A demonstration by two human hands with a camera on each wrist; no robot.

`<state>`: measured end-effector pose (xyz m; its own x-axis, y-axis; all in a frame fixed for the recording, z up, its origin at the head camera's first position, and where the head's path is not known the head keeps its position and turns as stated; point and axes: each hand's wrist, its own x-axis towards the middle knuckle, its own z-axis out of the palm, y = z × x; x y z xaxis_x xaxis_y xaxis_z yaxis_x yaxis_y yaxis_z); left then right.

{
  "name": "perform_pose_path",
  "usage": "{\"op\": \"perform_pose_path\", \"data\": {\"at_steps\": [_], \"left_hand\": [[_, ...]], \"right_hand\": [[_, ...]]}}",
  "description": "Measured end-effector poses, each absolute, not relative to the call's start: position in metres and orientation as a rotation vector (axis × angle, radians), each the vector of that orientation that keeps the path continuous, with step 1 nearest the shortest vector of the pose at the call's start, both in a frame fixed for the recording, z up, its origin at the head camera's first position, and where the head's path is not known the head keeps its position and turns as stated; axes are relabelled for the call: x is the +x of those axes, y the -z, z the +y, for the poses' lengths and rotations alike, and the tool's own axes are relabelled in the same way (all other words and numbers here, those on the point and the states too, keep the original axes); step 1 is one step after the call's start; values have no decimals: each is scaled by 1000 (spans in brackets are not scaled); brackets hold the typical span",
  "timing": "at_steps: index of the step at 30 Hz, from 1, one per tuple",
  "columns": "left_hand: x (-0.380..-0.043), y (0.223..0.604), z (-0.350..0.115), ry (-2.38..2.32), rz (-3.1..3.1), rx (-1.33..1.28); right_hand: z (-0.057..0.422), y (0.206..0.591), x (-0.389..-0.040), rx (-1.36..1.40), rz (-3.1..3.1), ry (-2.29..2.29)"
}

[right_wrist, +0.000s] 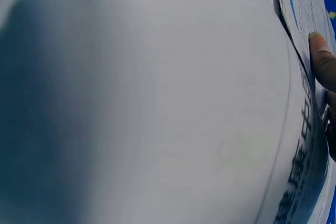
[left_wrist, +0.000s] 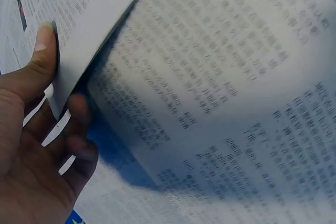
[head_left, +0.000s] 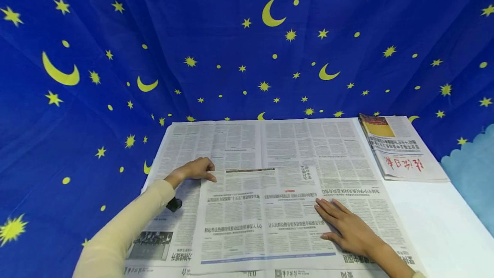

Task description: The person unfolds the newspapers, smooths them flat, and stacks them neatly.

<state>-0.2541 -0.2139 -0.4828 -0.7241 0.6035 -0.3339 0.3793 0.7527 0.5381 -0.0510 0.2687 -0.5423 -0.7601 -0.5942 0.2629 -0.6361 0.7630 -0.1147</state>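
A smaller newspaper sheet (head_left: 231, 243) with a centre crease and a blue line along its near edge lies over a larger spread newspaper (head_left: 293, 140). At the smaller sheet's far left corner is my left hand (head_left: 198, 169). In the left wrist view, that hand's thumb (left_wrist: 44, 51) lies on one face of a raised paper corner with fingers behind it, pinching it. My right hand (head_left: 347, 228) rests palm down across the smaller sheet's right edge, its fingers extended. In the right wrist view, the right thumb (right_wrist: 321, 59) touches the paper near an edge.
A folded stack of newspapers (head_left: 409, 153) with a red title sits at the back right of the white table (head_left: 436, 218). Behind and to the left hangs a blue cloth (head_left: 231, 33) with yellow stars and moons. A black device (head_left: 174, 204) is at my left wrist.
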Motion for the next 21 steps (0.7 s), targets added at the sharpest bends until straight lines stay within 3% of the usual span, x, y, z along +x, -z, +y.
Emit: {"op": "perform_pose_path", "data": {"at_steps": [10, 21], "left_hand": [[-232, 489, -210, -494, 2708, 608], [-185, 508, -205, -92, 3104, 1025]], "right_hand": [[278, 549, -51, 1000, -2709, -334], [279, 551, -50, 1014, -2677, -331]]}}
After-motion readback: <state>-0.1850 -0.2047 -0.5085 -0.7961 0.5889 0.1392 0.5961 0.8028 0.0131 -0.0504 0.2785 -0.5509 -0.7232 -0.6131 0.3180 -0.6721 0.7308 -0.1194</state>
